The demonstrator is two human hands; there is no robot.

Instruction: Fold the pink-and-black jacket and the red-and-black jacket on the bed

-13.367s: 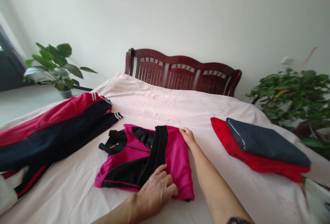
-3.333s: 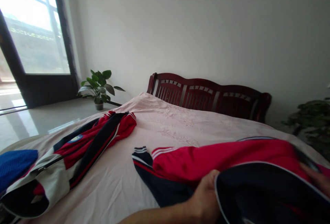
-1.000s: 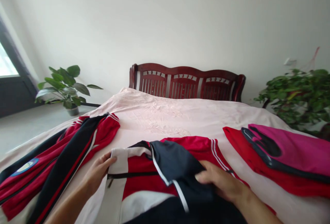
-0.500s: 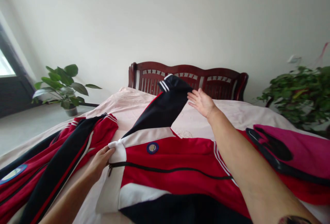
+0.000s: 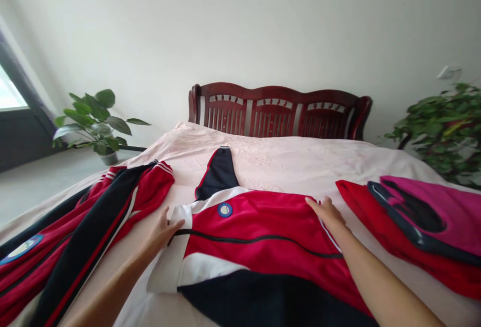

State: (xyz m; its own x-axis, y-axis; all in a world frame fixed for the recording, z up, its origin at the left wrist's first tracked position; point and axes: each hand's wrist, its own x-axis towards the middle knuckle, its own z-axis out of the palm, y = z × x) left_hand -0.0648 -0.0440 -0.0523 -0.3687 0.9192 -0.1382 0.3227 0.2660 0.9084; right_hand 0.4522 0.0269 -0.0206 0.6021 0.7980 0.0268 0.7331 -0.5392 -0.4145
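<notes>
Evidently, a jacket (image 5: pixel 263 212) is spread unfolded in front of the headboard (image 5: pixel 274 111); folded clothes (image 5: pixel 398 247) are stacked to its front right, another jacket (image 5: pixel 93 226) laid to its front left. Cloth is touched by the left hand (image 5: pixel 162 231), thumb and forefinger parted, and by the right hand (image 5: pixel 330 216), fingers narrowly spaced; whether it is gripped cannot be told.

No lettering, brand or number is legible; the round badges on the red jacket (image 5: pixel 259 216) and its neighbor (image 5: pixel 90 226) are too small to read.
</notes>
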